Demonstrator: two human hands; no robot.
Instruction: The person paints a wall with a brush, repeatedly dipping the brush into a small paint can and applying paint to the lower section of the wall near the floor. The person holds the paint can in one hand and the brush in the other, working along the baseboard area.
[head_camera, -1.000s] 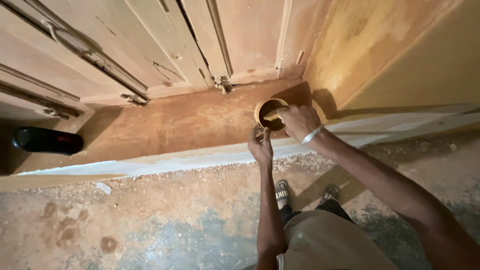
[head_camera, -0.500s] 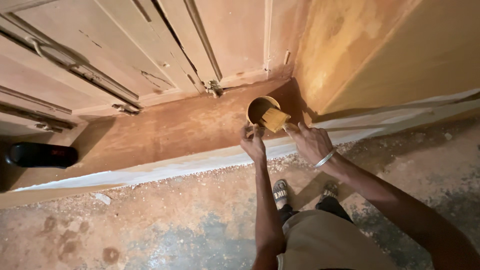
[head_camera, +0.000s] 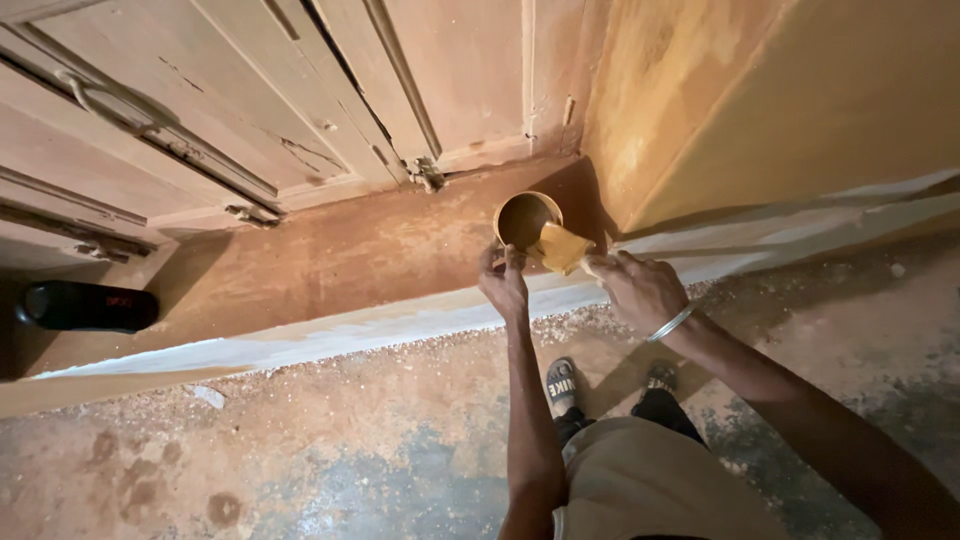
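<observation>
While the round tin of ochre paint (head_camera: 524, 217) stands on the reddish-brown stone doorstep (head_camera: 330, 260), in the corner just beside the yellow-stained wall (head_camera: 760, 110), its near rim is gripped by the fingers of the left hand (head_camera: 505, 285), which is closed on that rim. A paint-soaked yellow cloth pad (head_camera: 560, 247) is held by the right hand (head_camera: 640, 290), whose fingertips are pinched on its edge; the pad is seen tilted, touching or just over the right side of the tin's rim. A thin metal bangle (head_camera: 670, 323) is worn on the right wrist. Behind the tin, weathered wooden doors (head_camera: 300, 110) with an iron latch (head_camera: 428, 175) are seen shut. A black sandal-like object (head_camera: 85, 305) lies well apart at the far left of the step, and sandalled feet (head_camera: 562, 382) are placed on the stained concrete floor (head_camera: 300, 450)
</observation>
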